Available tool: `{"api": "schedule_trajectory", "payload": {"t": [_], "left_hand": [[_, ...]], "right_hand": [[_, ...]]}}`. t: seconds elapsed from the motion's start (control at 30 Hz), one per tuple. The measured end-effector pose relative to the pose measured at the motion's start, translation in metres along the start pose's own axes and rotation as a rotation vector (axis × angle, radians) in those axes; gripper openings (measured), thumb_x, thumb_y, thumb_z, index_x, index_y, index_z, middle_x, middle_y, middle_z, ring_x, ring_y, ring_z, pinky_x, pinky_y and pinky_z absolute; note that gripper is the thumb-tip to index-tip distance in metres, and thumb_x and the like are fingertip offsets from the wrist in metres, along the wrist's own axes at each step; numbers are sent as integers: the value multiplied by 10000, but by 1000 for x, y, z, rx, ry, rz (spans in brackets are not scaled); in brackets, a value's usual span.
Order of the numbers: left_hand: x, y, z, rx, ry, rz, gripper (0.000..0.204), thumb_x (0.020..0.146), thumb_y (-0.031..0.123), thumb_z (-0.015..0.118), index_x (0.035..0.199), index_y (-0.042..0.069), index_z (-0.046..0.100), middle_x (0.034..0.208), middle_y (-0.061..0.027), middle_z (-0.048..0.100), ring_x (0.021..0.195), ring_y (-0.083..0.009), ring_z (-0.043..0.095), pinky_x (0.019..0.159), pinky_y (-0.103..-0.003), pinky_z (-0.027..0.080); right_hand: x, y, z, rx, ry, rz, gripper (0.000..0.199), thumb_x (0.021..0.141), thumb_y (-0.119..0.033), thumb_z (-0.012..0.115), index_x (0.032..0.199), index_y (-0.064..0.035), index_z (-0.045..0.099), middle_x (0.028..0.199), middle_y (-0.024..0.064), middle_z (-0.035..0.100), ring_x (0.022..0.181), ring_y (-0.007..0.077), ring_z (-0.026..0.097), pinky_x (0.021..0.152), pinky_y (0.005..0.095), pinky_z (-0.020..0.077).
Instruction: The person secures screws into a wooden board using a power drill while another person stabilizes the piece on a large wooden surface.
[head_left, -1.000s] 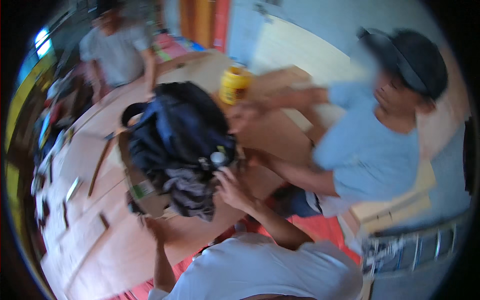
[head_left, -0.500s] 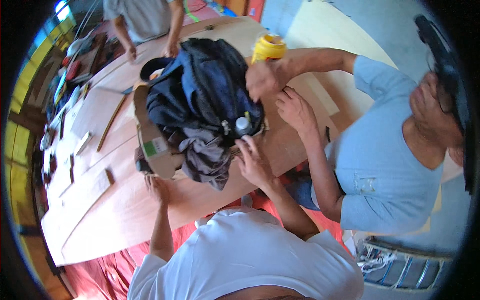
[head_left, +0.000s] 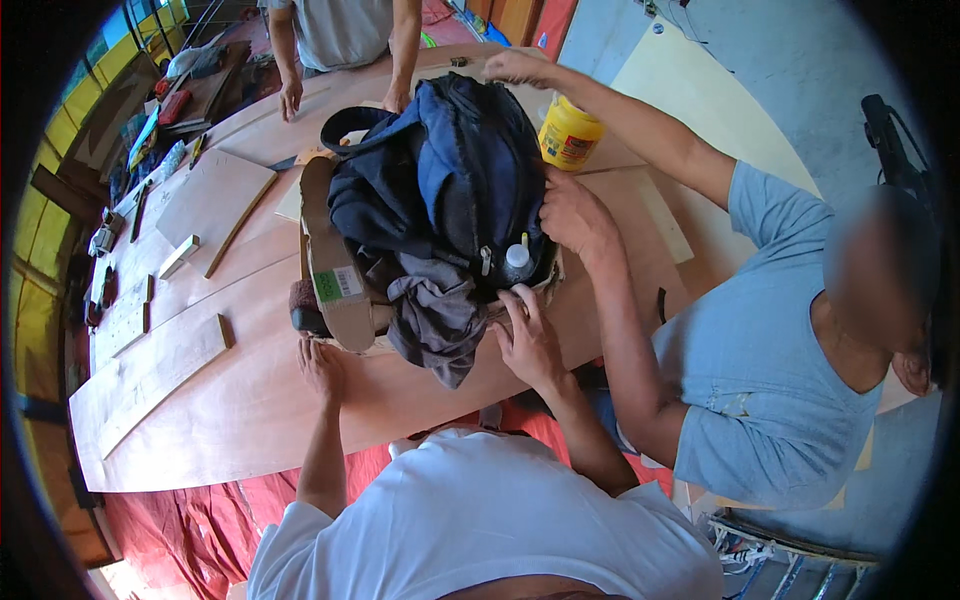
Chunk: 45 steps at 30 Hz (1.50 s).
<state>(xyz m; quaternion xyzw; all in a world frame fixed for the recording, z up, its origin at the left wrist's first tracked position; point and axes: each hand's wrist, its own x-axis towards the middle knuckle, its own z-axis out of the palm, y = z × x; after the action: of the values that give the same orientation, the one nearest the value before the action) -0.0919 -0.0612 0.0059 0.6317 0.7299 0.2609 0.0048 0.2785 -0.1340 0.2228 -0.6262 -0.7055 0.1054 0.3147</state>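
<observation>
Carton apparently stops the backpack slumping; we position left hand and right hand, fingers unclenched, beside it.

A head-worn fisheye looks down over the tabletop.

A blue-grey wall stands beyond a wooden table, red sheeting below.

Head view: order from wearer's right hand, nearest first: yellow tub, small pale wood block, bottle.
From right hand:
1. Bottle, just ahead, by the backpack
2. Yellow tub, farther ahead, slightly right
3. Small pale wood block, far left
</observation>
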Motion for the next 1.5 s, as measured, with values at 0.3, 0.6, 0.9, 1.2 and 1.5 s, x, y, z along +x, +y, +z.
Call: {"api": "schedule_trajectory", "payload": {"t": [0.3,0.6,0.9,1.2,1.5], "left_hand": [[0,-3,5,-11,9,-4,347,903,152,407,1149,-53,541,1293,-216,486,1244,-368,401,1043,-438,312],[0,10,-7,-46,13,-56,373,907,177,429,1186,-48,532,1285,-230,487,1250,-356,401,1056,-425,301],[0,5,-2,-41,35,-46,378,912,196,424,1177,-51,534,1273,-223,498,1239,-357,411,1051,-432,308],[-1,5,-4,-30,58,3,372,920,199,412,1182,-37,531,1266,-215,502,1236,-364,408,1051,-435,306],[1,5,-4,-29,63,-42,386,926,209,413,1198,-39,529,1282,-202,499,1240,-354,412,1059,-424,301]], "right_hand": [[-4,5,4,-36,27,-8,478,808,-127,640,1233,-32,444,1252,172,404,1056,361,532,858,414,471],[-4,9,6,-10,87,-49,486,794,-113,651,1229,-40,448,1229,157,419,951,335,583,802,398,498],[0,6,-3,-22,89,-85,441,815,-110,636,1219,-43,472,1183,142,457,927,308,589,788,385,498],[132,-3,-89,-108,419,-190,295,920,-179,505,1204,-110,546,996,156,558,877,326,584,768,399,477],[171,67,-109,-96,375,111,343,886,-242,568,1185,-74,564,1061,155,600,986,323,589,838,430,472]]}}
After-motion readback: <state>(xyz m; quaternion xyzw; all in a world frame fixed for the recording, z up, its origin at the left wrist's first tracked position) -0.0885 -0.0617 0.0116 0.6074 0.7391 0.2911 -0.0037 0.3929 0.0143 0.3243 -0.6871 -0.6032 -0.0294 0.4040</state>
